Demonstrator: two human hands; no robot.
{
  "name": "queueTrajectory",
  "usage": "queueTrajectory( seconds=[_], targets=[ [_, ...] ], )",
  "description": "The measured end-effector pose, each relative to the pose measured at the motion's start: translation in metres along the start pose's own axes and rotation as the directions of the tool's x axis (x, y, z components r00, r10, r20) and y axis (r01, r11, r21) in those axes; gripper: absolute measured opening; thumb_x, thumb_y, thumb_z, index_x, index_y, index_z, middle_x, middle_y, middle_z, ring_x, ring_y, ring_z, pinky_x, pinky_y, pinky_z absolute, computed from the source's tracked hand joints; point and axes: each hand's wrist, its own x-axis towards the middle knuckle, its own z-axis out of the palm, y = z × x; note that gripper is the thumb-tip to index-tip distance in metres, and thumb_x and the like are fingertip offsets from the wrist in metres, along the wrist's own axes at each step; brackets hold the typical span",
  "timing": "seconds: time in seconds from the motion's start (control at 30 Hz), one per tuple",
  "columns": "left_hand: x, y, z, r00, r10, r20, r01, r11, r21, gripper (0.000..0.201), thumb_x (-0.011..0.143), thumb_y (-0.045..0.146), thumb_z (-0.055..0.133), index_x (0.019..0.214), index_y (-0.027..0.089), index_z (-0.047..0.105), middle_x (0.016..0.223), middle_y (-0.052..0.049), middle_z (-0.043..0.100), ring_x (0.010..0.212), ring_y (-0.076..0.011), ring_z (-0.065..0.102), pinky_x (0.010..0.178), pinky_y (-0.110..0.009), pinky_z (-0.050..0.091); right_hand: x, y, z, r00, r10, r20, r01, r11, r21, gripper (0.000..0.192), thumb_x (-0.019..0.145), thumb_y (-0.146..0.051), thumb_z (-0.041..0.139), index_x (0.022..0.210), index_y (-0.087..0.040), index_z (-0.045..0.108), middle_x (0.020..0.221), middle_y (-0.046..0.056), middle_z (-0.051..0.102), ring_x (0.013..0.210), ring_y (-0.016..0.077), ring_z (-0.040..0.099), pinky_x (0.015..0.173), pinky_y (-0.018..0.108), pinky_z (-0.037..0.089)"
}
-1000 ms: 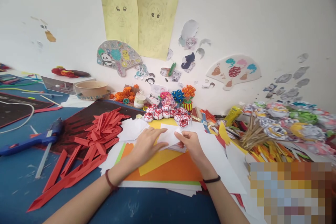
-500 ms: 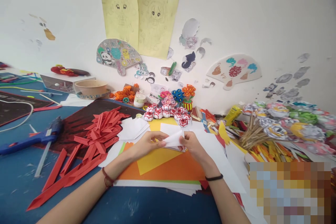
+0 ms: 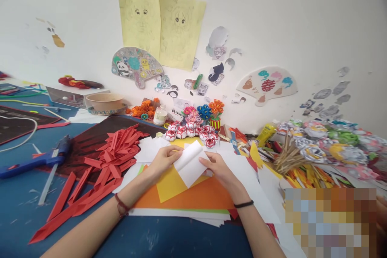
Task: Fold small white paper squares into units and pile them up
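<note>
A small white sheet of paper [image 3: 191, 166] with a crease across it is held up between my two hands. My left hand [image 3: 165, 162] pinches its left edge between thumb and fingers. On the opposite edge, my right hand [image 3: 220, 169] grips the paper the same way. Beneath lie a yellow sheet [image 3: 169, 187] and a larger orange sheet [image 3: 148, 199], stacked over green and white sheets. Just beyond the hands sits a cluster of red-and-white paper flowers [image 3: 190, 131].
Folded red paper strips [image 3: 111, 157] are heaped at left, beside a blue glue gun [image 3: 53, 157]. A beige bowl [image 3: 105, 102] stands behind them. Thin sticks [image 3: 287, 157] and large paper flowers [image 3: 317, 145] crowd the right. A white wall rises behind the table.
The white paper was rolled or folded over between my fingers; now it is opened out flatter and tilted, showing its crease. Both hands stay at its edges.
</note>
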Motion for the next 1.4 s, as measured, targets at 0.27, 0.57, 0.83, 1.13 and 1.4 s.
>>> queueTrajectory(
  seconds=[0.27,0.57,0.83,1.13,1.4],
  targets=[
    [-0.011,0.003,0.004,0.844,0.535,-0.013,-0.311,0.510,0.802,0.020,0.083,0.025,0.053,0.101,0.021,0.061,0.103,-0.006,0.066,0.094,-0.0221,0.057,0.084,-0.036,0.036,0.002,0.006,0.007,0.998,0.051,-0.032,-0.050,0.998,0.042,0.030,0.072,-0.039,0.071,0.086,-0.012,0.069,0.077,0.005,0.064,0.067,0.0135,0.057,0.061,0.024,0.045],
    [-0.020,0.005,0.018,0.827,0.532,0.185,-0.416,0.355,0.837,0.035,0.085,0.037,0.054,0.118,0.023,0.054,0.111,-0.005,0.065,0.100,-0.0217,0.056,0.095,-0.040,0.029,0.001,0.001,0.009,0.994,-0.088,-0.070,0.082,0.993,-0.085,0.027,0.074,-0.040,0.068,0.070,-0.014,0.066,0.063,0.000,0.057,0.058,0.0117,0.051,0.056,0.023,0.041],
    [-0.018,0.009,0.014,0.926,0.363,0.099,-0.340,0.694,0.635,0.024,0.086,0.033,0.052,0.103,0.023,0.065,0.104,-0.004,0.068,0.092,-0.0211,0.059,0.085,-0.033,0.040,0.004,-0.001,0.006,0.931,-0.260,-0.257,0.182,0.939,-0.292,0.028,0.068,-0.038,0.073,0.084,-0.017,0.062,0.078,0.001,0.057,0.068,0.0135,0.052,0.057,0.022,0.040],
    [-0.017,0.011,0.016,0.977,0.164,0.134,-0.201,0.919,0.340,0.027,0.082,0.039,0.054,0.094,0.018,0.066,0.090,-0.005,0.070,0.080,-0.0180,0.062,0.069,-0.025,0.044,0.001,-0.001,0.012,0.983,-0.115,-0.142,0.085,0.976,-0.203,0.027,0.071,-0.043,0.069,0.073,-0.016,0.066,0.059,-0.001,0.055,0.056,0.0130,0.049,0.051,0.024,0.036],
    [-0.015,0.004,0.017,0.990,0.064,0.127,-0.099,0.952,0.291,0.028,0.078,0.040,0.058,0.076,0.013,0.066,0.062,-0.002,0.062,0.054,-0.0114,0.049,0.049,-0.021,0.032,0.002,0.003,0.020,0.984,-0.136,-0.115,0.099,0.954,-0.282,0.031,0.067,-0.045,0.071,0.066,-0.015,0.067,0.056,0.000,0.055,0.053,0.0119,0.045,0.049,0.024,0.032]
  ],
)
